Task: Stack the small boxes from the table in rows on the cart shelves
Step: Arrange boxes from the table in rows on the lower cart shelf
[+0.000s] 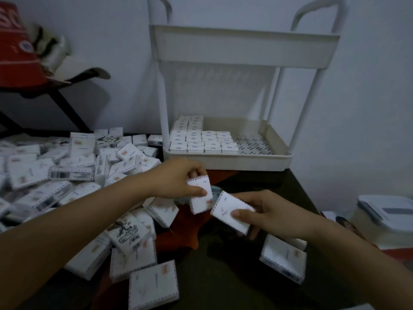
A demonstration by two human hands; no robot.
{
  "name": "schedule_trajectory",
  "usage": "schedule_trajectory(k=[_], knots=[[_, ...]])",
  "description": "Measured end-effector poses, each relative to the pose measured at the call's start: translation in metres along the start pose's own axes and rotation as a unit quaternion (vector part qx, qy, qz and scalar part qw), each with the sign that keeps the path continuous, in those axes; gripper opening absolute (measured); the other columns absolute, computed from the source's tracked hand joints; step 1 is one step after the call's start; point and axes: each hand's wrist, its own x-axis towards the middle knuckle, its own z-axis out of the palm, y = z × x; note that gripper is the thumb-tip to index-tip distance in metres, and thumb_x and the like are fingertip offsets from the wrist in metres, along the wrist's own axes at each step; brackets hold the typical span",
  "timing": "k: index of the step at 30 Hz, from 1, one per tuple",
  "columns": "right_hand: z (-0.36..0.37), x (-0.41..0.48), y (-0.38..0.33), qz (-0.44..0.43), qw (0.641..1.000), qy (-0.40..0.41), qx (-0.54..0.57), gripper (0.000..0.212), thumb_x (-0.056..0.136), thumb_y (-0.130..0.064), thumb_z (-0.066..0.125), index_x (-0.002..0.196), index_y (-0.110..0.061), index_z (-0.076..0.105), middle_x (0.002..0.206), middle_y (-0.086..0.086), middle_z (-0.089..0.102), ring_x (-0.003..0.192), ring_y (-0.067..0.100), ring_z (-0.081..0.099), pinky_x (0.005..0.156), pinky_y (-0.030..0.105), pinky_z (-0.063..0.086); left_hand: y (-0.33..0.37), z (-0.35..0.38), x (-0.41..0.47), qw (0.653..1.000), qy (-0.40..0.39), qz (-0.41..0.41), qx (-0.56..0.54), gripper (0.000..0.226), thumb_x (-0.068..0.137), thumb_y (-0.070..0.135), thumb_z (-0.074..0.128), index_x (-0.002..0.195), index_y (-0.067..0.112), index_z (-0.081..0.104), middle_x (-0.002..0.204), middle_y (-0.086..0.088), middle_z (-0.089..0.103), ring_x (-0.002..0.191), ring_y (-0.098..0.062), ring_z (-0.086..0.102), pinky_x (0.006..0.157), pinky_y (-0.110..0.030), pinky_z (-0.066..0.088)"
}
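Note:
My left hand [176,179] pinches a small white box [201,198] with a striped border, held just above the dark table [223,276]. Beside it, my right hand [268,211] grips a second white box [232,212], thumb on top. Both boxes hang in front of the white cart [228,159]. Rows of small boxes [201,140] fill the left part of the cart's lower shelf. The shelf's right part shows bare perforated floor [254,144]. A heap of loose boxes [73,166] covers the table's left side.
The cart's upper shelf [243,48] sits above the lower one. A single box [283,258] lies under my right wrist. Red cloth [178,238] lies under the boxes. A red bucket [17,45] stands at far left, a white container [386,211] at the right.

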Motion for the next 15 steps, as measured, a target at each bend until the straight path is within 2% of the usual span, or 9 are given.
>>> schedule_trajectory(k=[6, 9, 12, 15], knots=[[-0.027, 0.021, 0.009, 0.043, 0.994, 0.074, 0.073, 0.028, 0.101, -0.023, 0.045, 0.117, -0.047, 0.046, 0.110, -0.005, 0.062, 0.084, 0.013, 0.069, 0.070, 0.028, 0.059, -0.008, -0.016, 0.027, 0.998, 0.031, -0.039, -0.033, 0.041, 0.080, 0.047, 0.072, 0.117, 0.035, 0.059, 0.100, 0.023, 0.055, 0.091, 0.005, 0.054, 0.071, -0.008, 0.041], [-0.049, 0.039, 0.012, 0.036, 0.990, 0.126, 0.061, 0.031, 0.101, -0.020, 0.043, 0.113, -0.048, 0.047, 0.109, -0.009, 0.061, 0.079, 0.010, 0.069, 0.064, 0.023, 0.057, -0.012, -0.027, 0.048, 0.996, 0.050, -0.053, -0.056, 0.038, 0.080, 0.044, 0.072, 0.116, 0.038, 0.060, 0.101, 0.019, 0.056, 0.090, 0.005, 0.053, 0.069, -0.010, 0.039], [-0.075, 0.062, 0.016, 0.038, 0.981, 0.189, 0.037, 0.031, 0.100, -0.018, 0.045, 0.123, -0.038, 0.044, 0.112, -0.010, 0.059, 0.079, 0.013, 0.069, 0.062, 0.024, 0.055, -0.016, -0.037, 0.072, 0.990, 0.070, -0.064, -0.103, 0.035, 0.080, 0.035, 0.074, 0.113, 0.036, 0.062, 0.101, 0.013, 0.062, 0.088, -0.001, 0.058, 0.070, -0.013, 0.044], [-0.101, 0.090, 0.024, 0.042, 0.965, 0.256, 0.033, 0.032, 0.095, -0.013, 0.048, 0.123, -0.029, 0.045, 0.113, -0.004, 0.061, 0.075, 0.014, 0.070, 0.059, 0.027, 0.053, -0.024, -0.044, 0.096, 0.980, 0.076, -0.077, -0.166, 0.032, 0.083, 0.026, 0.071, 0.114, 0.030, 0.063, 0.100, 0.009, 0.065, 0.087, -0.009, 0.062, 0.063, -0.014, 0.046]])
